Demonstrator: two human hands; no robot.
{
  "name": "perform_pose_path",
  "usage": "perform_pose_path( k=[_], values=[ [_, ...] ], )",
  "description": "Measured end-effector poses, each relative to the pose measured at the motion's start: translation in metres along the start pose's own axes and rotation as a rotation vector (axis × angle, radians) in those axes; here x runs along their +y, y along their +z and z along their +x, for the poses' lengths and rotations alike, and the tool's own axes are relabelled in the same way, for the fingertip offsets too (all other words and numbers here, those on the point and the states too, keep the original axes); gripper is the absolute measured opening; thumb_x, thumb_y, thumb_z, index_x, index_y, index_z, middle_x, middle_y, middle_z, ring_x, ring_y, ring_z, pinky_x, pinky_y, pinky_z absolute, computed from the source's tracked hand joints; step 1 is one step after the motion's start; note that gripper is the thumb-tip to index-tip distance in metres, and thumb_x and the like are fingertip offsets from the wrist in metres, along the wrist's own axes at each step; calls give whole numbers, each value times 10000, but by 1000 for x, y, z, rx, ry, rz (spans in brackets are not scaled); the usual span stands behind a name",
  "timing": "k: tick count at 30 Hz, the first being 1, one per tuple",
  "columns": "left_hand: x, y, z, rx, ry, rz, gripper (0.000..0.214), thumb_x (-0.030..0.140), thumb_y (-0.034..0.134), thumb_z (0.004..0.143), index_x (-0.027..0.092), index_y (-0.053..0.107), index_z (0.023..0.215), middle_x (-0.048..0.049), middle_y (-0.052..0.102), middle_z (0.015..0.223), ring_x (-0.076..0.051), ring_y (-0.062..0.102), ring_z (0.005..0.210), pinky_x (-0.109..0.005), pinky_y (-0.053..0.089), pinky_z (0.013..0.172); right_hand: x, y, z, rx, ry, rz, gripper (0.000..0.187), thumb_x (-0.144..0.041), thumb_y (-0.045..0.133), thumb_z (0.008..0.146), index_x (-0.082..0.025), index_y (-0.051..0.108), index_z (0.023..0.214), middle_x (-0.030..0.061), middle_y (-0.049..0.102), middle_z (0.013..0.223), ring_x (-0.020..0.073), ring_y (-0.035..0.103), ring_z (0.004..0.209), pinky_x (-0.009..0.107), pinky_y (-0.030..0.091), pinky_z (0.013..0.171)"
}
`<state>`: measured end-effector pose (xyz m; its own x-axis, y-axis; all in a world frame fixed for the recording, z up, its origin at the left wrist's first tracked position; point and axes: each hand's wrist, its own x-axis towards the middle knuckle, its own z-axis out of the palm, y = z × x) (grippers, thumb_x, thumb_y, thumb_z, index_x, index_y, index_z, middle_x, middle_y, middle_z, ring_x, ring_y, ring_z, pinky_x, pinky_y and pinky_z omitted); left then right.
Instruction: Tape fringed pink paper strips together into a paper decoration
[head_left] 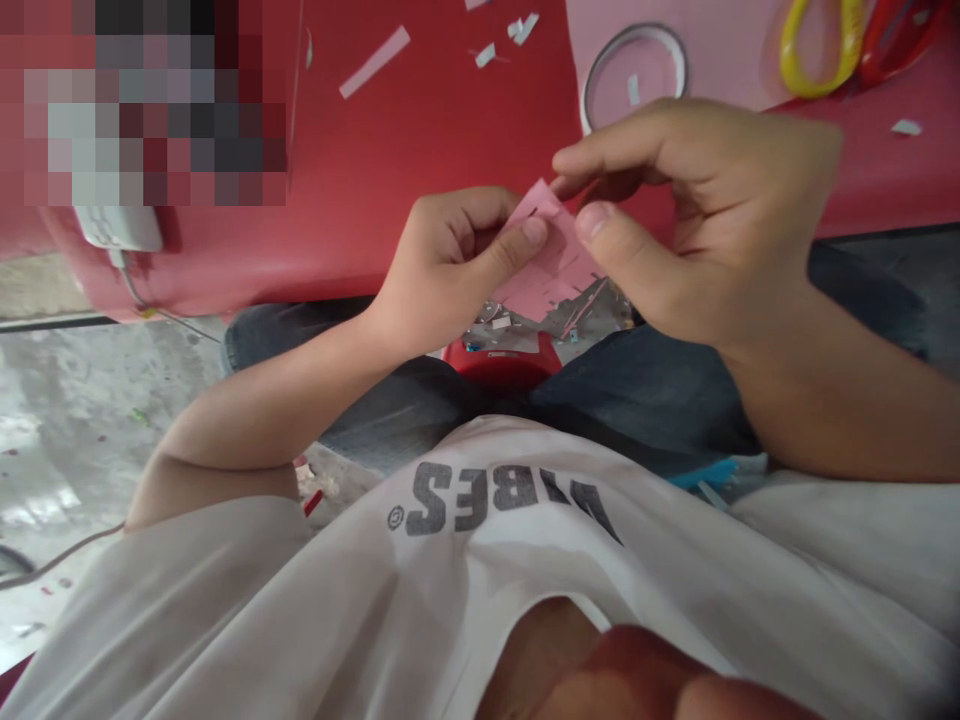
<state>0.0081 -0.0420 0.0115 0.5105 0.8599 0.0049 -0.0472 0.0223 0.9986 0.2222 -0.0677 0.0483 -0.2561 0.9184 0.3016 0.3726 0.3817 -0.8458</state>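
My left hand [450,270] and right hand [697,220] each pinch a small piece of pink paper [544,265] between thumb and fingers.

Red table top [405,150] — rounded edge, fills 9 to 3 o'clock. On it: pink paper sheet [735,50] at 1 o'clock, w/ thin white ring [637,28] on top; yellow-handled scissors [821,45] and red plastic handles [896,40] at approx. 1–2 o'clock; pale paper scraps [375,62], 11 to 2 o'clock; white corded device [118,228] at 10 o'clock — partly blurred out.
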Motion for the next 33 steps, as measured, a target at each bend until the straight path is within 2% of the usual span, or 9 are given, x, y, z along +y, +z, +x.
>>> perform_pose_path(
  k=[4,7,12,16,19,22,28,30,33],
  values=[
    [0,3,0,58,-32,22,419,558,712,967,200,704,751,8,517,632,-89,421,560,-250,338,496,1,2,-1,-11,12,-9,334,-126,673,937,-273,759,1225,-12,799,1097,159,754,1003,330,623,937],
    [-1,4,0,102,-35,0,391,551,721,967,204,723,789,4,555,664,-87,434,572,-255,343,501,6,6,-2,23,65,19,348,-143,729,901,-251,747,1231,-13,794,1021,143,758,930,286,629,842],
    [-10,-2,3,201,36,-38,377,604,761,920,253,735,784,-19,593,685,-117,411,584,-324,374,539,12,15,-4,42,205,86,508,-234,941,726,-275,726,1185,-32,752,877,135,720,750,250,601,622],
    [-17,-6,4,185,27,-70,361,635,774,893,283,754,816,-38,638,717,-149,462,611,-348,373,559,13,19,-4,60,228,148,484,-213,945,699,-300,745,1131,-34,747,852,141,708,704,267,563,563],
    [-18,-5,3,164,21,-109,318,613,776,898,295,771,873,-47,687,783,-176,533,654,-366,418,588,12,16,-2,55,228,166,478,-201,921,718,-317,741,1146,-35,752,889,136,714,749,254,532,573],
    [-15,-2,0,178,-11,-91,330,602,771,907,275,763,860,-42,661,752,-165,523,649,-344,399,556,9,12,-1,38,197,139,473,-186,898,740,-313,733,1164,-39,736,880,127,697,766,248,528,611],
    [-13,1,-1,221,32,-10,342,575,761,929,257,738,806,-22,585,711,-137,461,616,-327,370,563,1,8,-3,30,76,48,376,-217,768,861,-287,724,1228,23,732,1072,174,691,932,325,581,809],
    [-13,0,-1,219,36,13,359,581,762,925,258,721,775,-12,546,681,-131,428,603,-323,343,545,-2,9,-3,38,42,49,358,-197,732,874,-274,730,1223,25,736,1074,171,684,925,333,576,833],
    [-11,0,-3,196,8,17,333,560,769,930,246,747,819,-13,595,715,-128,470,621,-317,367,547,-4,8,-3,24,26,22,323,-186,703,888,-285,733,1194,-3,748,1038,152,675,893,323,572,835]
  ],
)
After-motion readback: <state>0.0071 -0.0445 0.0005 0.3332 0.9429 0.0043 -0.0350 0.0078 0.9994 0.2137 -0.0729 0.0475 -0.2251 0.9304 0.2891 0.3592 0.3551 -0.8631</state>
